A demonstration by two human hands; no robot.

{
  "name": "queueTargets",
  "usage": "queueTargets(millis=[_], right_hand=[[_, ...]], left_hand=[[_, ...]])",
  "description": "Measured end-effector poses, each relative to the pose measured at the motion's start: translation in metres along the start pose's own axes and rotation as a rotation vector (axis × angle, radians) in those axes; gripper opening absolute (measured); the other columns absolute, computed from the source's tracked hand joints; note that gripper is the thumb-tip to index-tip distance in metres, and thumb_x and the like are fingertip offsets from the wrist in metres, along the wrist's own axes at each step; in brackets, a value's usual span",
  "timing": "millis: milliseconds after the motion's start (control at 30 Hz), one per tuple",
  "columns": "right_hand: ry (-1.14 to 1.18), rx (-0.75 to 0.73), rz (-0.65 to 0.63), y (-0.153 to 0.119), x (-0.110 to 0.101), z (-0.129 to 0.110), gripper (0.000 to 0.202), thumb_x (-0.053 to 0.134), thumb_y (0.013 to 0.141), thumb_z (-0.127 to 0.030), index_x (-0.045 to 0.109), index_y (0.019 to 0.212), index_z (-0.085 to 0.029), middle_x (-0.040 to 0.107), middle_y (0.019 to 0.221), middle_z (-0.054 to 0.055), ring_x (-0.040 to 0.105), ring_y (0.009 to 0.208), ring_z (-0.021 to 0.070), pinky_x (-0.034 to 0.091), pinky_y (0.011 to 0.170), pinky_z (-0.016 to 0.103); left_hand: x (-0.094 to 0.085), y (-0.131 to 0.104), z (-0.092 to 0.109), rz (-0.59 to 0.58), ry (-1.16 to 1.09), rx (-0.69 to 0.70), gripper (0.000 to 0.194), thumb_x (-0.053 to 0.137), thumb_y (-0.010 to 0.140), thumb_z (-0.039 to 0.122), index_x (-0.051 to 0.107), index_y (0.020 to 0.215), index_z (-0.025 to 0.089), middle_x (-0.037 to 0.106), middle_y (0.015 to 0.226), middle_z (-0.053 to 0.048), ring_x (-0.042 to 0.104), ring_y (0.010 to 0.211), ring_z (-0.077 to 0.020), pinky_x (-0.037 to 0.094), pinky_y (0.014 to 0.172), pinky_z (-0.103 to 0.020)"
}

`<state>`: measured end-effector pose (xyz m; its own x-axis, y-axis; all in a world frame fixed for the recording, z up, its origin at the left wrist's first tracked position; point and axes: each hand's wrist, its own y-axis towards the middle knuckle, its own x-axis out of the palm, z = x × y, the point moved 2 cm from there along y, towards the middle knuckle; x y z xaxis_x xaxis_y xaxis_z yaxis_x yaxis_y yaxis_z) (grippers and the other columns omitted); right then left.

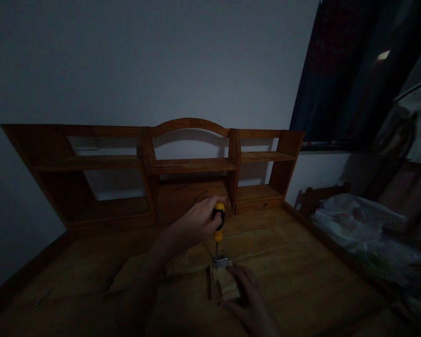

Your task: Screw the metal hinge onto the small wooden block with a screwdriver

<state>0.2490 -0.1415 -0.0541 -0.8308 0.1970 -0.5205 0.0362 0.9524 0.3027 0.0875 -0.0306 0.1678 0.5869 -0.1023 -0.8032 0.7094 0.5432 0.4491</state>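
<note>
My left hand (pixel 204 218) is closed round the yellow and black handle of a screwdriver (pixel 218 235), which stands nearly upright. Its shaft points down at a small metal hinge (pixel 221 261) on the far end of a wooden block (pixel 227 286). The tip is too small and dark to make out. From the right side, my right hand (pixel 247 295) grips the block, with its fingers near the hinge and its thumb at the near edge. The block is over the wooden desk top (pixel 301 252).
A wooden shelf unit (pixel 191 165) stands at the back against the wall. A flat wooden board (pixel 126 274) lies on the left, and a thin object (pixel 43 297) farther left. Plastic bags (pixel 358 224) are beyond the desk's right edge. The room is dim.
</note>
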Motion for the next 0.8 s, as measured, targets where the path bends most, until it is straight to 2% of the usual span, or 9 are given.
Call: queueTargets(millis=[67,167,233,367,433,567,633,700,800], right_hand=[[-0.008,0.013,0.006,0.0,-0.001,-0.001,0.065,0.075,0.071,-0.019,0.056,0.131,-0.03,0.053,0.136,0.007,0.048,0.128,0.0265,0.04,0.107,0.04],[-0.022,0.038,0.009,0.0,-0.002,-0.004,0.065,0.075,0.07,-0.018,0.056,0.131,-0.029,0.052,0.137,0.007,0.048,0.129,0.0265,0.039,0.108,0.04],[-0.021,0.043,0.011,-0.001,-0.003,-0.005,0.065,0.075,0.07,-0.018,0.056,0.131,-0.029,0.052,0.137,0.007,0.048,0.129,0.0262,0.039,0.108,0.04],[-0.021,0.041,0.014,-0.001,-0.003,-0.005,0.065,0.075,0.069,-0.017,0.057,0.13,-0.029,0.053,0.136,0.007,0.048,0.128,0.027,0.039,0.108,0.04],[-0.021,0.042,0.011,-0.001,-0.002,-0.005,0.065,0.075,0.069,-0.017,0.057,0.13,-0.029,0.053,0.137,0.007,0.048,0.129,0.0267,0.039,0.108,0.04],[-0.026,0.035,0.0,0.0,-0.001,-0.003,0.064,0.075,0.07,-0.017,0.057,0.13,-0.03,0.053,0.135,0.007,0.049,0.127,0.0256,0.04,0.107,0.039],[-0.029,0.034,-0.002,0.0,-0.001,-0.003,0.064,0.074,0.07,-0.017,0.057,0.13,-0.03,0.054,0.134,0.006,0.049,0.127,0.0254,0.04,0.107,0.038],[-0.033,0.035,0.003,0.0,-0.002,-0.004,0.063,0.074,0.07,-0.017,0.057,0.129,-0.03,0.054,0.134,0.006,0.049,0.127,0.025,0.039,0.107,0.038],[-0.03,0.025,0.0,0.0,-0.003,-0.007,0.061,0.073,0.071,-0.016,0.057,0.129,-0.03,0.055,0.133,0.006,0.05,0.126,0.0247,0.04,0.107,0.037]], left_hand=[[0.002,0.002,-0.002,0.042,0.035,0.012,0.03,0.048,0.096,0.037,0.057,0.119,0.02,0.062,0.114,-0.008,0.058,0.107,-0.0212,0.045,0.098,-0.036],[0.004,0.007,-0.007,0.119,0.121,0.003,0.04,0.057,0.09,0.049,0.063,0.117,0.019,0.058,0.108,-0.008,0.059,0.099,-0.0221,0.048,0.093,-0.037],[0.003,0.006,-0.008,0.113,0.126,-0.004,0.04,0.055,0.092,0.045,0.061,0.123,0.02,0.056,0.107,-0.008,0.06,0.096,-0.021,0.049,0.09,-0.036],[-0.004,-0.001,-0.001,0.005,0.05,0.067,0.039,0.041,0.098,0.023,0.051,0.135,0.021,0.057,0.123,-0.009,0.056,0.115,-0.0191,0.044,0.102,-0.033],[-0.006,-0.004,0.001,-0.006,0.059,0.057,0.039,0.039,0.098,0.022,0.049,0.136,0.02,0.058,0.127,-0.009,0.054,0.119,-0.0189,0.042,0.105,-0.034],[-0.004,-0.001,-0.004,0.058,0.191,0.02,0.04,0.052,0.094,0.043,0.056,0.127,0.019,0.062,0.116,-0.009,0.057,0.111,-0.0231,0.045,0.101,-0.037],[-0.001,0.002,-0.007,0.095,0.246,0.008,0.04,0.054,0.092,0.047,0.06,0.121,0.019,0.06,0.111,-0.009,0.059,0.104,-0.0233,0.048,0.095,-0.037],[0.001,0.003,-0.009,0.115,0.252,-0.004,0.035,0.05,0.095,0.042,0.06,0.119,0.018,0.058,0.109,-0.009,0.06,0.099,-0.0217,0.049,0.091,-0.036],[0.002,0.001,-0.007,0.101,0.201,0.021,0.032,0.043,0.095,0.022,0.054,0.124,0.017,0.058,0.114,-0.01,0.059,0.103,-0.0206,0.048,0.094,-0.034]])
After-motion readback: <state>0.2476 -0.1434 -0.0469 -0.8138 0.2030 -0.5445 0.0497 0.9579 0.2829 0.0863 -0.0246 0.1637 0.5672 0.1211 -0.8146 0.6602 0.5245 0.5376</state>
